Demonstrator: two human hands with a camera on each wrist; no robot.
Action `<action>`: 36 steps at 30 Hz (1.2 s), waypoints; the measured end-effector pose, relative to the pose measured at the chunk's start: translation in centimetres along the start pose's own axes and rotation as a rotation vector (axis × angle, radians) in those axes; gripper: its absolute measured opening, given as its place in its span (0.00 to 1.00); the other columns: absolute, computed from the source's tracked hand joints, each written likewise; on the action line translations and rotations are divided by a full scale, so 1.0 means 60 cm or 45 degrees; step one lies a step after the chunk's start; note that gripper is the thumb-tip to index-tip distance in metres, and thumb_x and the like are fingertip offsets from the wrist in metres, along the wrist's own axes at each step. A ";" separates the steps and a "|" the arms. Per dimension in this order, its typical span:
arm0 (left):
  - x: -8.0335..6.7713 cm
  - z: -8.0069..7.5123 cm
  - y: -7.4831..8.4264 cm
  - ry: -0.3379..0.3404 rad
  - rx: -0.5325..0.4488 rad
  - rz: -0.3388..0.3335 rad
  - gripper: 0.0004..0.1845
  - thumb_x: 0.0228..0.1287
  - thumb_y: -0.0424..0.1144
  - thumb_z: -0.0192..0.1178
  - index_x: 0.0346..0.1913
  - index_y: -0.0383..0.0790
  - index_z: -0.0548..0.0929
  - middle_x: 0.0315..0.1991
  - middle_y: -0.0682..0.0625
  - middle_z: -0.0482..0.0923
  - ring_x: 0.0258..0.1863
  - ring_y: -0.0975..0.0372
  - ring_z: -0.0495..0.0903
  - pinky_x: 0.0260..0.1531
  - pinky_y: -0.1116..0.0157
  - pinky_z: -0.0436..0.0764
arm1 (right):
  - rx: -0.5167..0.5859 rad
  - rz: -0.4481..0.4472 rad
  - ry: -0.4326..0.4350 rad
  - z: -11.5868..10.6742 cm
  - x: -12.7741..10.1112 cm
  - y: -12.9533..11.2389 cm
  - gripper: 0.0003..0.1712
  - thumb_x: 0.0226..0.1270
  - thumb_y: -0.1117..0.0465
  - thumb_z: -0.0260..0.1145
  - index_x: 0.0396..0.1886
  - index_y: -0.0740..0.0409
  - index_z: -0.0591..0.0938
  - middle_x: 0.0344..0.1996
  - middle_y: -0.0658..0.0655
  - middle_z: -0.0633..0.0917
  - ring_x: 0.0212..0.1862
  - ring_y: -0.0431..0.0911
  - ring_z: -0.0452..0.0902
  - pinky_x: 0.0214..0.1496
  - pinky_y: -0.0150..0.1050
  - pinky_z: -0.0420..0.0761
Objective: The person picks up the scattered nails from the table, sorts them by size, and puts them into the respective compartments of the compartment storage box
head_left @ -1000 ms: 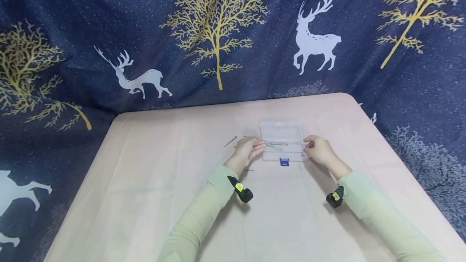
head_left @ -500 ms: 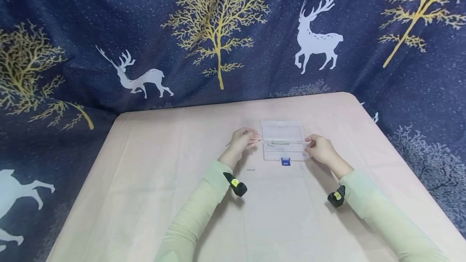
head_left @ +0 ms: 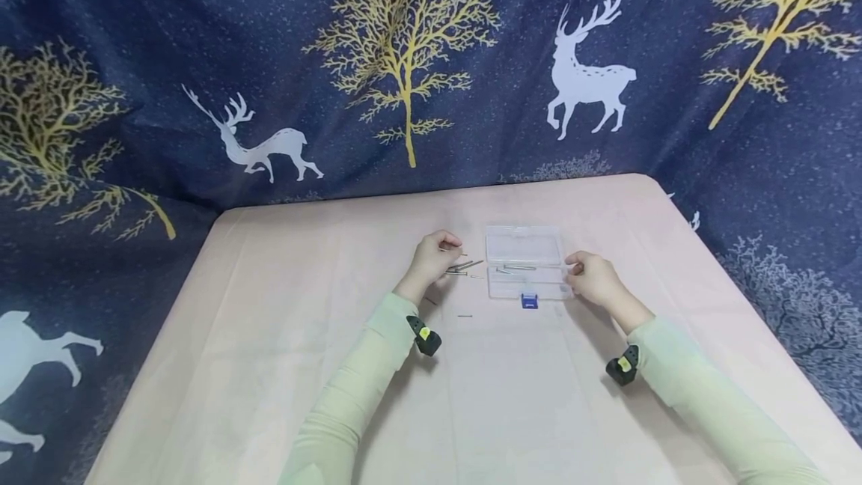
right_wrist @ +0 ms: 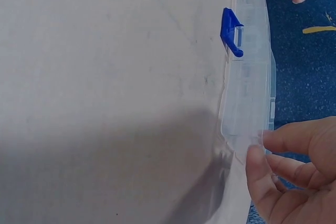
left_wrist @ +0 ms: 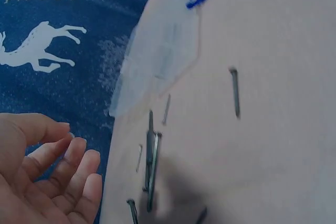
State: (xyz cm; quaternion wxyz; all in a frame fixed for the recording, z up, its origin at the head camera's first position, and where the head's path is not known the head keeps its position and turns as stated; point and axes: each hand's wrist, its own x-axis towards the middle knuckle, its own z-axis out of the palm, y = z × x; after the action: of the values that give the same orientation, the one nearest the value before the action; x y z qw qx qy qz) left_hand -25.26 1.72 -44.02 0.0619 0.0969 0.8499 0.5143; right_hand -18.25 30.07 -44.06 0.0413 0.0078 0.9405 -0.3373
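Observation:
A clear plastic box point(head_left: 525, 272) with a blue latch point(head_left: 529, 302) lies open on the pink table point(head_left: 269, 335), with a few nails point(head_left: 515, 268) inside. My right hand point(head_left: 587, 275) pinches the box's right end between thumb and fingers point(right_wrist: 281, 139). My left hand point(head_left: 436, 254) hovers left of the box, its fingers point(left_wrist: 68, 174) relaxed and holding nothing. Just to its right lie loose nails point(head_left: 465, 266), seen side by side in the left wrist view point(left_wrist: 151, 163). The box point(left_wrist: 157, 51) and its latch point(right_wrist: 231, 32) show in both wrist views.
A single nail point(head_left: 463, 315) lies on the table nearer to me, seen also as a nail point(left_wrist: 234, 92) in the left wrist view. A dark blue curtain point(head_left: 404, 58) with deer and trees hangs behind and around the table.
My left hand has drawn back leftward from the box's left edge to the loose nails on the table. The right hand has stayed on the box's right end.

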 end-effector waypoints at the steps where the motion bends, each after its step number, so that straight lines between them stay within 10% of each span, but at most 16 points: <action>1: 0.000 -0.002 -0.002 -0.013 0.032 0.000 0.07 0.62 0.30 0.59 0.42 0.33 0.81 0.40 0.42 0.81 0.41 0.55 0.79 0.40 0.67 0.81 | -0.004 0.001 -0.001 0.000 0.000 0.000 0.21 0.61 0.70 0.59 0.52 0.79 0.72 0.38 0.75 0.80 0.30 0.52 0.82 0.33 0.42 0.85; 15: -0.008 0.004 -0.018 -0.086 0.514 0.051 0.08 0.59 0.28 0.60 0.42 0.37 0.81 0.44 0.44 0.81 0.47 0.54 0.80 0.49 0.59 0.81 | -0.024 0.000 0.009 0.001 -0.001 -0.001 0.20 0.61 0.70 0.59 0.51 0.79 0.72 0.37 0.73 0.80 0.30 0.52 0.82 0.34 0.43 0.85; 36: -0.009 0.008 -0.032 -0.046 0.685 -0.019 0.03 0.62 0.31 0.59 0.31 0.37 0.80 0.32 0.48 0.78 0.31 0.60 0.74 0.29 0.68 0.77 | -0.034 -0.002 -0.016 0.001 0.002 0.000 0.20 0.62 0.70 0.59 0.52 0.79 0.72 0.38 0.73 0.80 0.34 0.56 0.82 0.35 0.43 0.85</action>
State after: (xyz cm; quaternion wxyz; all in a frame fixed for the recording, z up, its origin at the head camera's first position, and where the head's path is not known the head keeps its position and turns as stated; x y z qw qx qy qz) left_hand -24.81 1.13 -45.95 0.0529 0.1129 0.9554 0.2677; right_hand -18.34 30.04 -44.12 0.0471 0.0046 0.9446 -0.3249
